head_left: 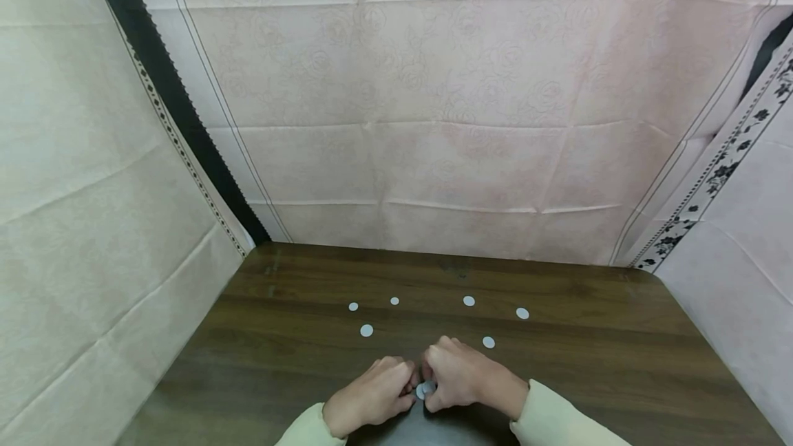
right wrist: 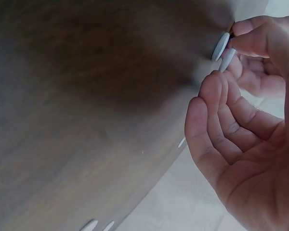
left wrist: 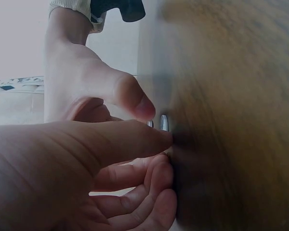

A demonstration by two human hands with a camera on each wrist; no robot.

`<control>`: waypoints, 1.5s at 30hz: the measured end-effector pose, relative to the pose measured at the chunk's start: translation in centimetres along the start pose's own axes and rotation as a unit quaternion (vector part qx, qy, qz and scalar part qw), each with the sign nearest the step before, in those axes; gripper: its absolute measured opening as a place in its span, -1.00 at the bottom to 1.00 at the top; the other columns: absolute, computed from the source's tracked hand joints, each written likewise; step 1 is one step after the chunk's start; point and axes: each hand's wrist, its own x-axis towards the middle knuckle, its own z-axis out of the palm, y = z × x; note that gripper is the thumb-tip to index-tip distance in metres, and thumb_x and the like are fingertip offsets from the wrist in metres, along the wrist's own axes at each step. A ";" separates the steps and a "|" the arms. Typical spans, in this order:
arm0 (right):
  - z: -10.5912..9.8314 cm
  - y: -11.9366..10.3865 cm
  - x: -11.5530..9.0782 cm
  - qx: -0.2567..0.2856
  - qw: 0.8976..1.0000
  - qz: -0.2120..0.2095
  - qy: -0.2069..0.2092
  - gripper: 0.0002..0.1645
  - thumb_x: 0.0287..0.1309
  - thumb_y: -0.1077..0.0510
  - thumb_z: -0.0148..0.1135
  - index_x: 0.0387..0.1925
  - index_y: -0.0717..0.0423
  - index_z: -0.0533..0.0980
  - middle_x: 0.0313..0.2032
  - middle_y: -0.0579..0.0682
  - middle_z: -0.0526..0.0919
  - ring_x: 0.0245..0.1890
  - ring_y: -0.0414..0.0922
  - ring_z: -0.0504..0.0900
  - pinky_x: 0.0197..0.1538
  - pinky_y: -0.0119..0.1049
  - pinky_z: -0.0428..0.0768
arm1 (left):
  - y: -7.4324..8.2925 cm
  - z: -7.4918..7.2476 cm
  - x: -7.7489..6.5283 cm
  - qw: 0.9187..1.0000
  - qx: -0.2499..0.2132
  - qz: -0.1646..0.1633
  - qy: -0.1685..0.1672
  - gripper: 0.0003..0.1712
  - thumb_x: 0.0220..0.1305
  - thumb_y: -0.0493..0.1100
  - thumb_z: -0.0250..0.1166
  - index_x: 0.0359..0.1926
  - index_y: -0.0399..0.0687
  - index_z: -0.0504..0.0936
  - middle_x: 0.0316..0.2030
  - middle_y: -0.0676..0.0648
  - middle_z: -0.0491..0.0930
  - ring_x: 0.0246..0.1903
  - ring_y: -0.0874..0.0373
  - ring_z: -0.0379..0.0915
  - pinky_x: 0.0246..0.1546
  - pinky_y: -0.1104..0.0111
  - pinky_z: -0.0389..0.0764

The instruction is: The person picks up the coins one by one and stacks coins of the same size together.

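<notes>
Close to the front of the wooden table (head_left: 297, 363), two small white discs overlap between the hands. My right hand (head_left: 461, 374) pinches the upper disc (right wrist: 227, 59) between thumb and fingers, tilted on edge. The lower disc (right wrist: 220, 46) is also tilted, low by the tabletop, and the thumb and fingertips of my left hand (head_left: 381, 391) are at its edge. The left thumb covers part of that disc (left wrist: 164, 122) in the left wrist view. Both hands have curled fingers, with fingertips low at the wood. Whether the two discs touch is hard to tell.
Several more white discs lie scattered beyond the hands, among them one disc (head_left: 367, 330) at left, one disc (head_left: 489, 342) just past the right hand, and one disc (head_left: 522, 313) farther right. Pale patterned cloths (head_left: 434, 102) hang behind and beside the table.
</notes>
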 end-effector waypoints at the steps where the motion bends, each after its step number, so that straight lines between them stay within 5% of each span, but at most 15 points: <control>1: -0.1 0.1 -0.1 0.002 1.000 0.003 -0.001 -0.80 -0.14 0.14 0.54 -0.55 -0.07 0.59 -0.63 -0.37 0.49 -0.68 -0.47 0.39 -0.59 -0.54 0.39 | 0.0 0.1 0.0 1.000 0.002 -0.001 0.001 -0.75 0.19 -0.16 0.50 -0.37 0.18 0.54 -0.48 0.29 0.41 -0.46 0.52 0.27 -0.50 0.61 0.32; 3: -0.4 0.5 -0.4 0.014 1.000 0.010 -0.004 -0.81 -0.12 0.15 0.54 -0.51 -0.03 0.60 -0.62 -0.35 0.50 -0.69 -0.45 0.39 -0.59 -0.53 0.40 | 0.2 -0.2 0.0 1.000 0.007 0.002 0.003 -0.78 0.21 -0.16 0.49 -0.35 0.17 0.56 -0.46 0.29 0.44 -0.45 0.52 0.29 -0.49 0.61 0.34; 10: -1.1 2.0 -1.6 0.010 1.000 0.019 0.018 -0.85 -0.09 0.19 0.49 -0.49 0.03 0.61 -0.66 -0.32 0.46 -0.71 -0.46 0.33 -0.60 -0.52 0.38 | 5.2 -5.8 -0.2 0.999 0.005 -0.034 -0.025 -0.82 0.21 -0.20 0.52 -0.36 0.04 0.62 -0.47 0.21 0.51 -0.43 0.49 0.34 -0.42 0.60 0.41; 13: -1.5 2.7 -2.1 0.003 0.999 0.033 0.022 -0.84 -0.09 0.18 0.51 -0.47 0.05 0.62 -0.63 -0.29 0.50 -0.67 -0.44 0.37 -0.55 -0.50 0.43 | 6.2 -6.8 -0.2 0.998 0.007 -0.055 -0.039 -0.82 0.23 -0.19 0.52 -0.34 0.05 0.64 -0.46 0.21 0.52 -0.42 0.50 0.34 -0.40 0.61 0.41; 28: -2.6 5.7 -3.7 -0.012 0.998 0.053 0.034 -0.86 -0.06 0.20 0.52 -0.43 0.11 0.67 -0.49 -0.16 0.64 -0.59 -0.40 0.46 -0.44 -0.44 0.52 | 6.4 -7.0 -0.3 0.996 -0.007 -0.069 -0.048 -0.86 0.25 -0.22 0.50 -0.31 0.02 0.66 -0.40 0.19 0.59 -0.37 0.50 0.38 -0.34 0.60 0.46; 45: -3.7 5.9 -3.7 0.010 0.999 0.047 0.020 -0.88 0.09 0.22 0.50 -0.33 0.18 0.71 -0.41 -0.07 0.73 -0.47 -0.40 0.56 -0.37 -0.42 0.60 | 6.5 -7.0 -0.4 0.997 -0.010 -0.067 -0.047 -0.86 0.26 -0.22 0.50 -0.31 0.01 0.66 -0.40 0.18 0.58 -0.39 0.50 0.36 -0.36 0.60 0.45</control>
